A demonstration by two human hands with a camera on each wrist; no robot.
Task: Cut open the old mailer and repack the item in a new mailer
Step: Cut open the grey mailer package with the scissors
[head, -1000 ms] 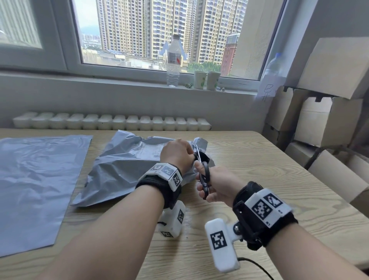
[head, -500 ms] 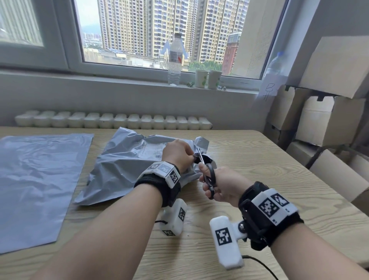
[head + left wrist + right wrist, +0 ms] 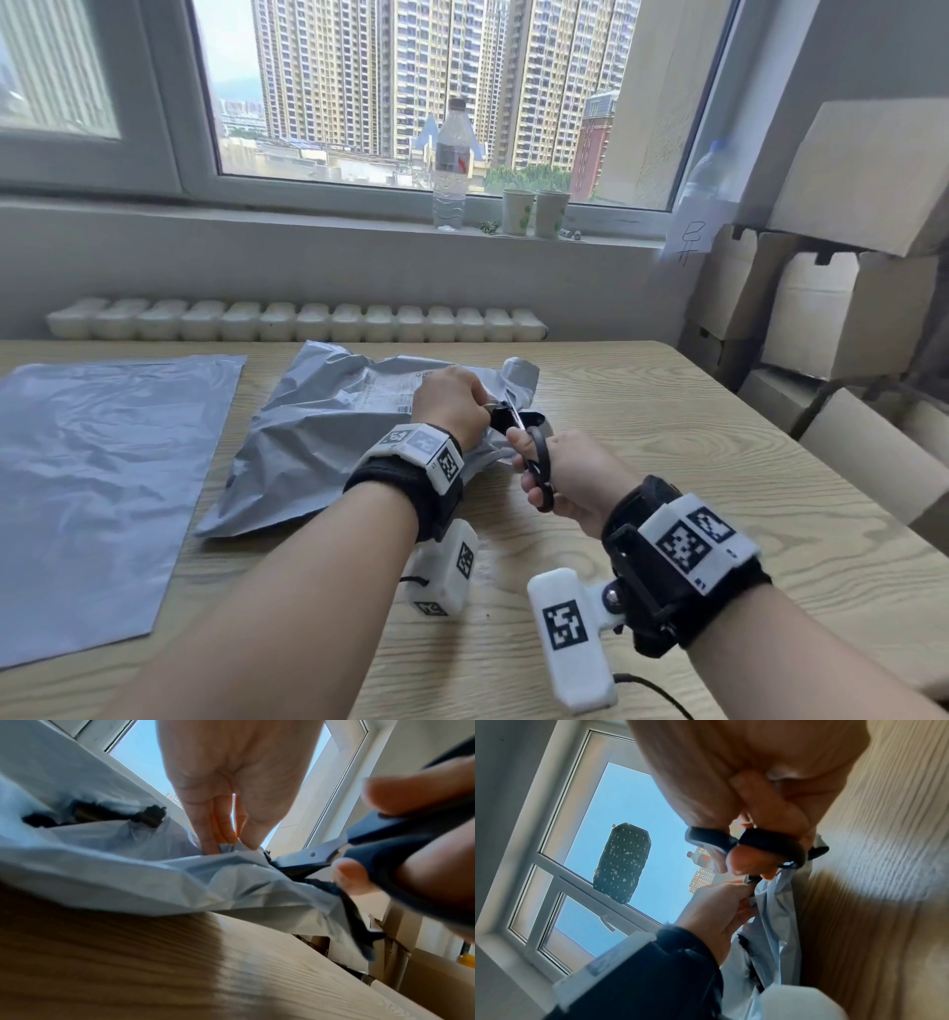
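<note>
The old mailer [image 3: 328, 426], grey, crumpled and bearing a label, lies mid-table. My left hand [image 3: 449, 403] pinches its right edge [image 3: 226, 847] between thumb and fingers and lifts it. My right hand [image 3: 560, 475] grips black-handled scissors [image 3: 539, 457] whose blades [image 3: 300, 860] bite into that edge beside the left fingers. Black inner lining shows along the cut [image 3: 349, 902]. The scissor loops [image 3: 765, 843] sit round my right thumb and fingers. A flat new grey mailer [image 3: 97, 462] lies at the left of the table. The item inside is hidden.
The wooden table [image 3: 667, 462] runs to a right edge next to stacked cardboard boxes [image 3: 847, 288]. A white radiator [image 3: 292, 321] lines the wall behind. A water bottle [image 3: 451, 164] and two paper cups [image 3: 534, 211] stand on the windowsill.
The scissors have worked further into the mailer's right edge, toward my left hand. Both hands stay at that edge, and the black lining shows more.
</note>
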